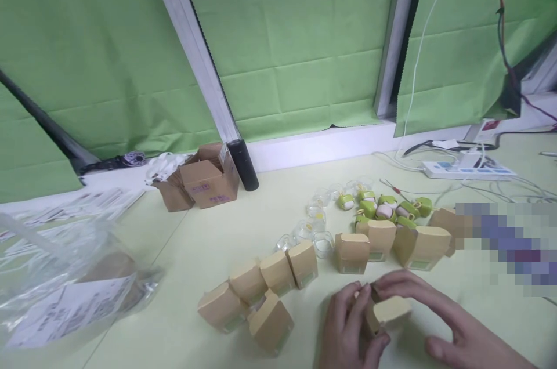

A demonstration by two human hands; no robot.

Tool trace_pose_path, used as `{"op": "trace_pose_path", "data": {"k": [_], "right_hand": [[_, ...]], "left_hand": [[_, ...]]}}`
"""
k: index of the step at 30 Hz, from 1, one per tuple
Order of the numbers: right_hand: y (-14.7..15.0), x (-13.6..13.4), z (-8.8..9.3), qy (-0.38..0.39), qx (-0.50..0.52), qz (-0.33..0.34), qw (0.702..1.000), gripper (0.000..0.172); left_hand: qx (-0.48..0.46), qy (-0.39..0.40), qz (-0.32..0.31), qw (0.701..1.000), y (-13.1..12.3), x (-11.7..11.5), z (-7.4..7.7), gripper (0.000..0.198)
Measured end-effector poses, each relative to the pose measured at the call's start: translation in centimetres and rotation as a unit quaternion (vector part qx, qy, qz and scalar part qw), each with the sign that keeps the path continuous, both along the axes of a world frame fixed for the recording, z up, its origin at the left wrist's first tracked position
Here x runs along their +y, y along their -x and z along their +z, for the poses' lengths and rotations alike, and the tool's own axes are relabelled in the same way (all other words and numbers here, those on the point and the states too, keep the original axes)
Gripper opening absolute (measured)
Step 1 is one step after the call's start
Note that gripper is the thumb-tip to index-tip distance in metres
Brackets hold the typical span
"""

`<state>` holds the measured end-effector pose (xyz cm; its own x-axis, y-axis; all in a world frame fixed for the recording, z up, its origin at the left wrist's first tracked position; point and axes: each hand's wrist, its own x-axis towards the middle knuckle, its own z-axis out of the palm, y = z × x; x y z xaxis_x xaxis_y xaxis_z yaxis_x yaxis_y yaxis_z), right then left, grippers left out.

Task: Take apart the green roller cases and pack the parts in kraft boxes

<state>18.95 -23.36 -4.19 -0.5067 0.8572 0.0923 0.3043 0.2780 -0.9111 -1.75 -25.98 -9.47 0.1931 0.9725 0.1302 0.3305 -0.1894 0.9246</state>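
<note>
Head view, low in the frame: small cardboard box clasped between left hand and right hand, sitting on or just above the pale green table. Plain tan card, roughly cube-shaped, top face lighter and slightly skewed, one flap or edge near the left fingertips looking partly open; blurred, so no print readable. Left hand's fingers curled against the box's left side, thumb below. Right hand's fingers laid over the top and far edge, thumb stretched out low to the right, clear of the card. Both hands closed on the box, not released.

Just beyond the grip, a row of like boxes: two standing boxes straight ahead, another taller pair ahead and to the right. Ahead and to the left, a loose cluster of tan boxes, some tipped on their sides, touching one another. Behind the row, clear plastic cups and green-and-white small items, well apart from the hands. Far left of the grip, a crumpled clear plastic bag with a printed sheet. Further back, an open shipping carton, a black cylinder and, far right, a white power strip.
</note>
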Motion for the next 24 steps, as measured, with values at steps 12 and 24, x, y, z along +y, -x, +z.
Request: {"op": "trace_pose_path", "data": {"k": [12, 24], "right_hand": [[4.1, 0.5, -1.4, 0.016, 0.081, -0.165, 0.983, 0.037], [5.1, 0.6, -1.3, 0.071, 0.099, -0.194, 0.973, 0.04]], "left_hand": [[-0.131, 0.093, 0.029, 0.987, -0.1, -0.2, 0.4, 0.069], [-0.062, 0.099, 0.024, 0.993, 0.2, -0.3, 0.4, 0.072]]}}
